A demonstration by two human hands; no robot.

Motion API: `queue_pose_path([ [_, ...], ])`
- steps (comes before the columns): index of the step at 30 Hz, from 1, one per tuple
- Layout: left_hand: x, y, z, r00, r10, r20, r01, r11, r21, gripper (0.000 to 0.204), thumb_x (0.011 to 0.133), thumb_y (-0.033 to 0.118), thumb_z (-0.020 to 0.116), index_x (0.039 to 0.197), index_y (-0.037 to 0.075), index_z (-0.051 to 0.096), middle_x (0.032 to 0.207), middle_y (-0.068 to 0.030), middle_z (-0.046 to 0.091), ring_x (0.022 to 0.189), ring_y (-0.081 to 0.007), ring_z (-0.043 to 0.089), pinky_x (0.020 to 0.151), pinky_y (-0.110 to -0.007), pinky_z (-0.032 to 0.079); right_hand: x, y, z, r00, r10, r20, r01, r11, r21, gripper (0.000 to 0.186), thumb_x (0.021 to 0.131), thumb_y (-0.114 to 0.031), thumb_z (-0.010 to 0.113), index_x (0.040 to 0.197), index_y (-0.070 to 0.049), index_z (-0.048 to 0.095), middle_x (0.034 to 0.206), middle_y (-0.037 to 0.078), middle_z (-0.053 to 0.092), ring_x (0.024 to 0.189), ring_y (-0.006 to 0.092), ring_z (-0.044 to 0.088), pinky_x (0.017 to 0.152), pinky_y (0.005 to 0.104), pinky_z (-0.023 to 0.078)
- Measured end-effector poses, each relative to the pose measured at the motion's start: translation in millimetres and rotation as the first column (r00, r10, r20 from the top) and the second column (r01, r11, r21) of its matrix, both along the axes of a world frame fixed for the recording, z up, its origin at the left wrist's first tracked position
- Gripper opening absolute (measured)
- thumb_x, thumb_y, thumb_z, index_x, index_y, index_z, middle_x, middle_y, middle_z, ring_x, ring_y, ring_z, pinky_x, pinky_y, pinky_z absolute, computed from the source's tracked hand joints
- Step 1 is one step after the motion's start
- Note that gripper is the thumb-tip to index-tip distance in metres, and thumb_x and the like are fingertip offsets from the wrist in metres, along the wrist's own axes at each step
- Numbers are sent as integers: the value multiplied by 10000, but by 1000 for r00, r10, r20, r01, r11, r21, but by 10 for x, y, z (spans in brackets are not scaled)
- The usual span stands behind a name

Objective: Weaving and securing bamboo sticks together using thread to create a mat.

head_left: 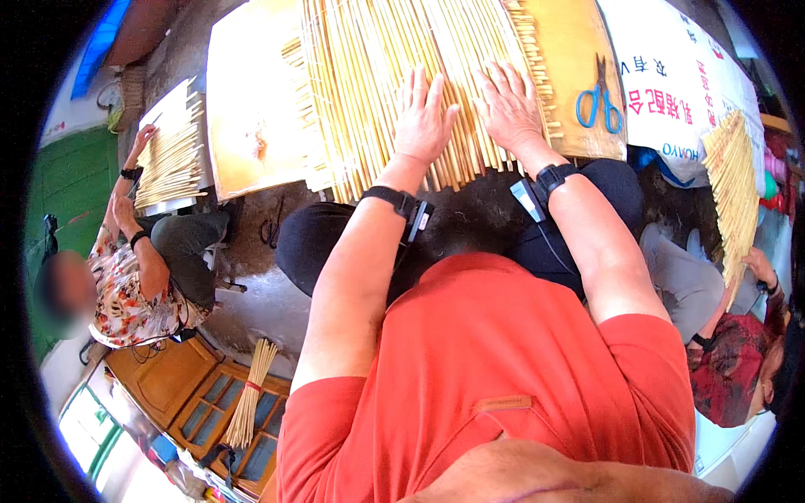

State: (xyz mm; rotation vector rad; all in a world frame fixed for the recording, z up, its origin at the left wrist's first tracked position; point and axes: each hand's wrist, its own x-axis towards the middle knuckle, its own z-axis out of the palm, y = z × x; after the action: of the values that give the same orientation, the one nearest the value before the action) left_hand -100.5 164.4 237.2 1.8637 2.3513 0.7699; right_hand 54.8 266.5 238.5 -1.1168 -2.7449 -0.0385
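Observation:
A wide mat of pale straw stalks (360, 75), laid side by side, covers the middle of the wooden board (251, 109) in front of me. My left hand (423, 117) lies flat on the stalks near the mat's close edge, fingers stretched away from me. Just right of it, my right hand (510, 109) rests on the same mat with its fingers spread. Both palms face down and grip nothing. Blue-handled scissors (599, 105) lie on the board to the right of the mat, blades pointing away.
At left, a seated person handles a smaller straw mat (172, 151). At right, another person holds a straw mat (731, 184) beside a printed white sack (671, 75). A tied stalk bundle (251, 394) leans on a wooden cabinet (168, 381) behind me.

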Motion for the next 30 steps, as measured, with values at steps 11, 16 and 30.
queue_pose_path([
  [11, 35, 200, -58, 977, 54, -206, -102, 967, -233, 656, 1003, 424, 438, 1539, 70, 304, 1625, -147, 227, 1522, -281, 142, 1228, -459, 75, 60, -218, 2, 987, -86, 133, 101, 989, -107, 672, 969, -418, 464, 1520, -55, 330, 1589, 136, 312, 1489, 307, 222, 1210, 536, 92],
  [16, 53, 212, 32, 987, 67, -148, -109, 947, -301, 657, 993, 419, 448, 1534, 69, 318, 1625, -146, 227, 1523, -285, 137, 1228, -459, 70, 81, -254, 14, 997, -81, 3, 81, 992, -99, 675, 956, -409, 491, 1514, -57, 343, 1567, 146, 345, 1475, 324, 249, 1209, 540, 96],
  [30, 42, 189, -99, 988, 94, -124, -106, 990, -92, 633, 978, 427, 470, 1509, 95, 372, 1583, -155, 320, 1496, -300, 224, 1211, -482, 119, 76, -222, -71, 996, -54, 75, 52, 998, 26, 794, 929, -598, 498, 1493, -53, 380, 1562, 143, 347, 1468, 305, 249, 1191, 527, 104],
])
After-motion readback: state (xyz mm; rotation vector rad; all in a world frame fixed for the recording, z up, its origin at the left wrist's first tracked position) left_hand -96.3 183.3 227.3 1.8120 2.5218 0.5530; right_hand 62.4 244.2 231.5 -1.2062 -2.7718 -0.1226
